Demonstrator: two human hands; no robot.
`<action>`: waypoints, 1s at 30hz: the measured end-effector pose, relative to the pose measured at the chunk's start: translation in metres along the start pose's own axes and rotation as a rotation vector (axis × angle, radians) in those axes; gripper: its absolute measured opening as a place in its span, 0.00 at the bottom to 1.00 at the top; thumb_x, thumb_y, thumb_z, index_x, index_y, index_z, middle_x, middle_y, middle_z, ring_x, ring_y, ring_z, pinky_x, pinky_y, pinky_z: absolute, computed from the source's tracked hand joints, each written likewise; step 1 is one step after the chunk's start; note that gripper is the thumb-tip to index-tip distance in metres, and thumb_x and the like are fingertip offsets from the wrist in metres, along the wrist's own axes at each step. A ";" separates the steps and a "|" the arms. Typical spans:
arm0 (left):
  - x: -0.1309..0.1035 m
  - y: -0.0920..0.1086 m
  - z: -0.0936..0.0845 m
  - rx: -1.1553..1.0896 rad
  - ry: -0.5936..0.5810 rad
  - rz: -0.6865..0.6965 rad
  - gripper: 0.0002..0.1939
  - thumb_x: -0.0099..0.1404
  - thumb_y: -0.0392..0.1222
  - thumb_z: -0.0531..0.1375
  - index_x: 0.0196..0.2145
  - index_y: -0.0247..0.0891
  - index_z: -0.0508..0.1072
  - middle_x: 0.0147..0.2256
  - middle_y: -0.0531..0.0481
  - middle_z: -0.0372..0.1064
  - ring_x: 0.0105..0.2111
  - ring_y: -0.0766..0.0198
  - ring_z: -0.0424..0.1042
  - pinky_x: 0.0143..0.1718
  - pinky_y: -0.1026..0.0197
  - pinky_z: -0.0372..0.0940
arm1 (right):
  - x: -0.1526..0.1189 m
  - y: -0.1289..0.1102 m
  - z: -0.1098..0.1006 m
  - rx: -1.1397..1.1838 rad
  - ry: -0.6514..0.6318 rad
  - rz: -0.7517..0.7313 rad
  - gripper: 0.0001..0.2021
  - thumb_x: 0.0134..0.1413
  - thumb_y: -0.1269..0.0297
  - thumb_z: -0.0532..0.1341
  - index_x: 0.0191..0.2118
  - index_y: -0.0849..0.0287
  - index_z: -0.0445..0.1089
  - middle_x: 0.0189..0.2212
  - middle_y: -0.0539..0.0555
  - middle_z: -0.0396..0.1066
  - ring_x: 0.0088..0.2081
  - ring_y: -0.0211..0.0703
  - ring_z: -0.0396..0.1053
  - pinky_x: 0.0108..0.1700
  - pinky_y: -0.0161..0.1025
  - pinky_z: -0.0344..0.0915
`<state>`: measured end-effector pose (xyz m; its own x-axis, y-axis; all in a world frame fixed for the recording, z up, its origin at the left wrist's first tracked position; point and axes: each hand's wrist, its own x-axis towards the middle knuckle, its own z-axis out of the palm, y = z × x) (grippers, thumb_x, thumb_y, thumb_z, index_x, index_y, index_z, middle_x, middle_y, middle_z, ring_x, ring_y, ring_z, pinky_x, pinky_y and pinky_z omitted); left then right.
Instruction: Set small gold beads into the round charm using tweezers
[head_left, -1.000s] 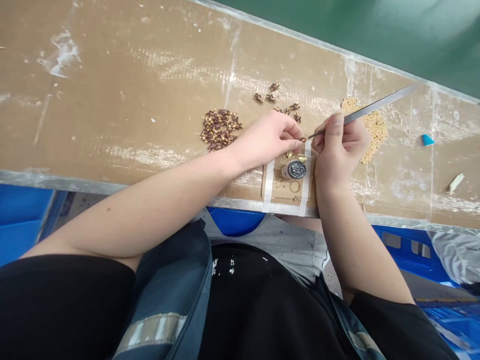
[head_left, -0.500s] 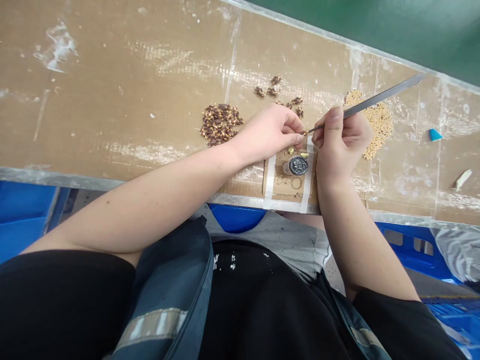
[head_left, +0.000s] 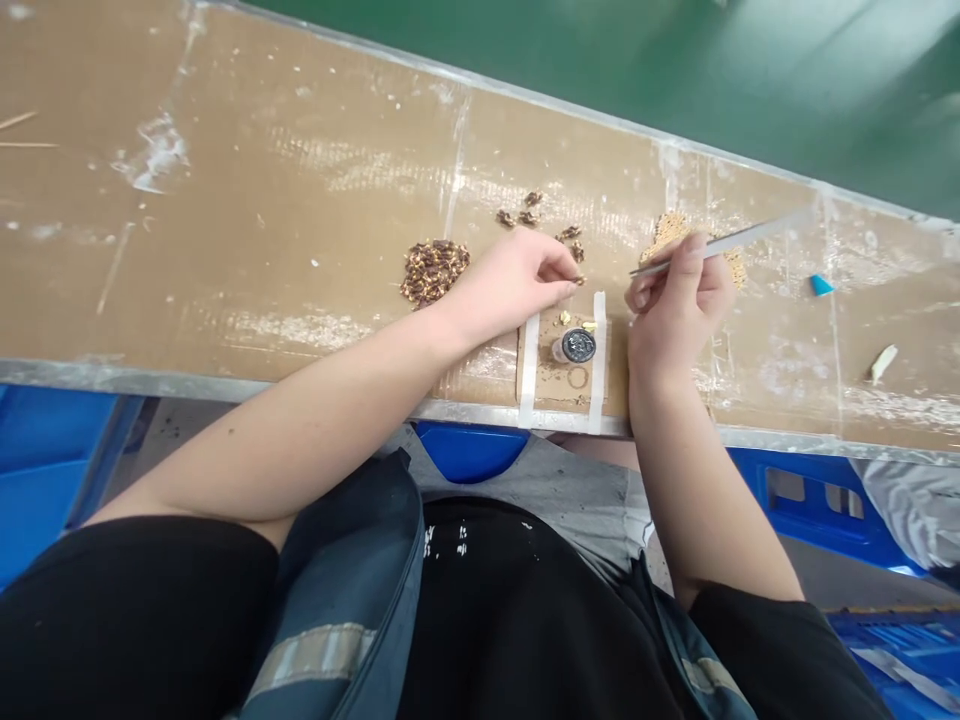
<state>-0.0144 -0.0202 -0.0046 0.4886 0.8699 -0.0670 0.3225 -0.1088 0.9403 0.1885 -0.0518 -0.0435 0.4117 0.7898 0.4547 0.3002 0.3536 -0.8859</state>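
My left hand pinches a tiny brown-and-gold piece between thumb and fingertip. In my right hand is a pair of metal tweezers, its thin tip pointing left, apart from the piece. Just below my left fingertips stands a small round cup with a dark, shiny top surface. Two yellowish bits lie beside it. Several dark-and-gold pieces are scattered beyond my left hand. A pile of similar small pieces lies left of it. Golden bits spread behind my right hand, partly hidden.
White tape strips border a cardboard patch under the cup. A blue scrap and a whitish sliver lie to the right. Beyond the brown-covered table is a green surface. Blue stools or crates stand below the near edge.
My right hand and the tweezers have drawn away from my left fingertips, where the tip was at the small piece. The left hand keeps its pinch. The view has shifted slightly.
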 end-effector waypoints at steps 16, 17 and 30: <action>0.005 -0.024 -0.025 0.120 0.136 0.112 0.06 0.59 0.42 0.74 0.29 0.47 0.80 0.35 0.45 0.78 0.48 0.48 0.76 0.45 0.53 0.71 | 0.011 0.031 -0.084 -0.460 -0.057 -0.130 0.25 0.66 0.35 0.66 0.30 0.52 0.74 0.21 0.47 0.67 0.23 0.41 0.61 0.27 0.42 0.55; 0.004 -0.021 -0.025 0.121 0.139 0.103 0.06 0.60 0.42 0.74 0.29 0.47 0.80 0.36 0.46 0.79 0.48 0.48 0.76 0.45 0.53 0.71 | 0.011 0.030 -0.083 -0.473 -0.048 -0.132 0.25 0.66 0.36 0.66 0.30 0.52 0.73 0.21 0.47 0.66 0.24 0.41 0.61 0.28 0.43 0.55; -0.008 0.003 -0.016 0.041 0.177 0.128 0.03 0.68 0.41 0.69 0.34 0.45 0.82 0.38 0.48 0.82 0.44 0.56 0.76 0.45 0.56 0.70 | 0.010 0.025 -0.079 -0.520 -0.075 -0.107 0.25 0.66 0.38 0.68 0.29 0.54 0.72 0.21 0.46 0.62 0.24 0.39 0.58 0.30 0.43 0.56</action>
<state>-0.0304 -0.0201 0.0042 0.3791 0.9183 0.1146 0.3017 -0.2397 0.9228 0.2678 -0.0742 -0.0538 0.2990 0.8032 0.5153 0.7314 0.1540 -0.6644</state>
